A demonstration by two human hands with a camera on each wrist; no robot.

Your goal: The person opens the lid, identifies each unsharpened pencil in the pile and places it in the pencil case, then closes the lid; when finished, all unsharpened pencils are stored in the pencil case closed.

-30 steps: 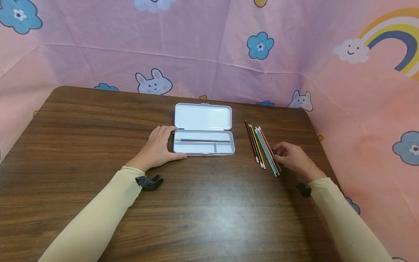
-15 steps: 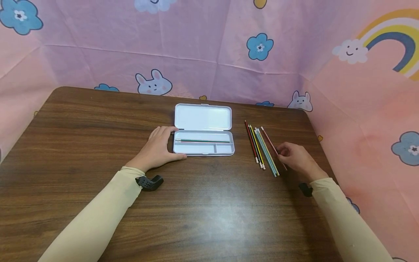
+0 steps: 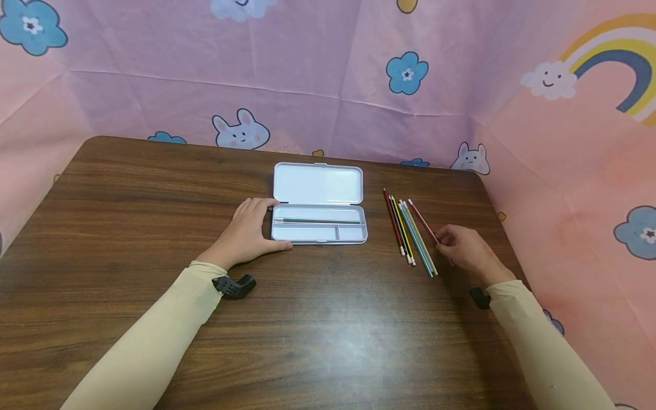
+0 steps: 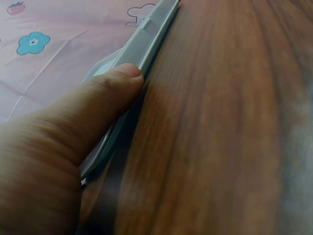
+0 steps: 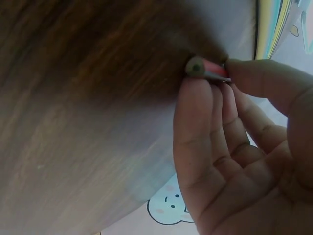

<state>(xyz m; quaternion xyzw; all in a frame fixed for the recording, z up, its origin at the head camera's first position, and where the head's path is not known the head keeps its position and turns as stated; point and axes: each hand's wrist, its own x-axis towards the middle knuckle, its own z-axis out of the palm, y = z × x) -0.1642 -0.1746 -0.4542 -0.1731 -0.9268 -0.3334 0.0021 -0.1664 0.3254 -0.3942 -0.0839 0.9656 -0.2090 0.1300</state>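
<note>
A white pencil case [image 3: 318, 182] lies open on the table, its lid tipped back. My left hand [image 3: 251, 228] holds its left end, thumb on the front edge and fingers at the back corner. That thumb also presses the case edge [image 4: 142, 44] in the left wrist view. One dark green pencil [image 3: 318, 220] lies in the long rear compartment. At the right, my right hand [image 3: 466, 250] pinches a red pencil [image 3: 422, 221] near its lower end. The right wrist view shows the pencil's blunt end [image 5: 196, 67] between thumb and fingers.
Several pencils [image 3: 410, 233] lie in a loose, slanted row between the case and my right hand, in red, black, yellow and pale blue-green. A brown wooden table [image 3: 307, 324] carries everything. Patterned pink cloth [image 3: 328, 74] hangs behind and along the right side.
The red pencil has come away from the row toward the right, and my right hand has shifted slightly right with it. My left hand and the case stay in place.
</note>
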